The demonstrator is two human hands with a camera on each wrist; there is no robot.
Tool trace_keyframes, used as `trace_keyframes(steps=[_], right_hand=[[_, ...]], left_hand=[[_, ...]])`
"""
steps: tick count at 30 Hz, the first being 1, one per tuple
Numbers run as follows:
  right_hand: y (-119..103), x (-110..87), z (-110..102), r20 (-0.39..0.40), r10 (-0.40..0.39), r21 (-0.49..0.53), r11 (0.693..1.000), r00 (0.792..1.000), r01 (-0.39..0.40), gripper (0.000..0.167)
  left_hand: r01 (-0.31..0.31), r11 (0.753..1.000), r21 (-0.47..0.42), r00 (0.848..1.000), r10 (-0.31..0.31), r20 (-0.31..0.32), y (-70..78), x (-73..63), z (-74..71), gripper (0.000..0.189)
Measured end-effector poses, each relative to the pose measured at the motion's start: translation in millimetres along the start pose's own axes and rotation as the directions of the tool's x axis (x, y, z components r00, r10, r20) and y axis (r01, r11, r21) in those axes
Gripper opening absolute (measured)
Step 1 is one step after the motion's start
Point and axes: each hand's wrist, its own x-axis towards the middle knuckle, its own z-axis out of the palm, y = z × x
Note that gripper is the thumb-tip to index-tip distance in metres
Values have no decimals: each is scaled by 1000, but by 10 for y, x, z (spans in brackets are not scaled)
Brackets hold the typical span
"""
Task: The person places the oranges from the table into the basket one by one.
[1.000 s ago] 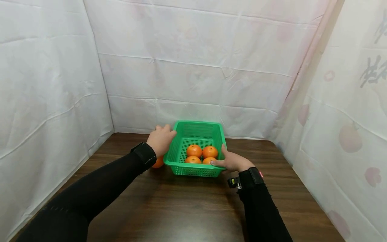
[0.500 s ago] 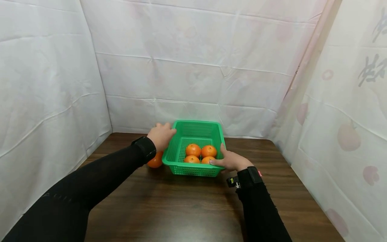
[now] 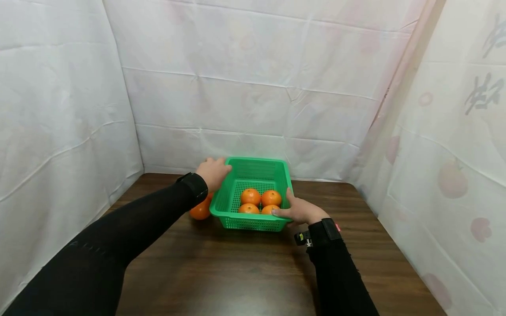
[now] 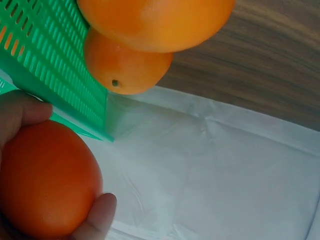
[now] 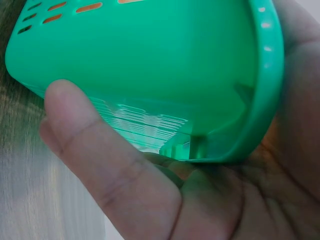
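Observation:
A green plastic basket [image 3: 253,223] sits on the table with several oranges [image 3: 250,197] in its near half. My right hand [image 3: 302,210] grips its near right corner, thumb over the rim and fingers spread along the outer wall [image 5: 150,60]. At the far left of the basket is my left hand [image 3: 213,172], seen from the back. The left wrist view shows its thumb and a finger around an orange [image 4: 50,180], close beside the basket rim; the head view hides this fruit. Two more oranges, a nearer one [image 4: 160,22] and a farther one [image 4: 127,65], lie outside the left wall.
The dark wooden table [image 3: 237,267] reaches back to a white cloth backdrop [image 3: 245,109]. Similar cloth hangs close on the left side [image 3: 59,131] and the right side [image 3: 446,175]. Black sleeves and wrist straps cover both arms.
My left hand has risen slightly and shifted a little toward the basket, uncovering more of the oranges on its left. My right hand keeps its grip on the corner. The head view has shifted slightly.

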Motion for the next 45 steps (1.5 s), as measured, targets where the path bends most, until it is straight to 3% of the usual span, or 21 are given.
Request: trace_keyframes(steps=[9,15,19,28,37,45], right_hand=[[-17,-20,-9,-3,11,4,1000,1000,-11,118],[-24,-11,-9,-9,10,-4,1000,1000,-10,117],[-30,-10,-4,-6,13,5,1000,1000,-13,120],[-48,-9,-11,2,18,31,999,1000,-18,118],[-76,-51,-15,4,20,39,999,1000,-20,116],[-64,-32,-18,9,17,36,999,1000,-17,116]], left_hand=[[1,988,-153,999,6,43,4,269,-36,47],[19,970,-241,997,-1,76,80,424,-167,44],[57,942,-330,994,-21,110,145,535,-214,50],[108,868,-485,990,-47,136,307,775,-166,48],[154,831,-535,977,-46,209,548,961,-93,58],[178,831,-526,971,-61,232,685,1091,2,71]])
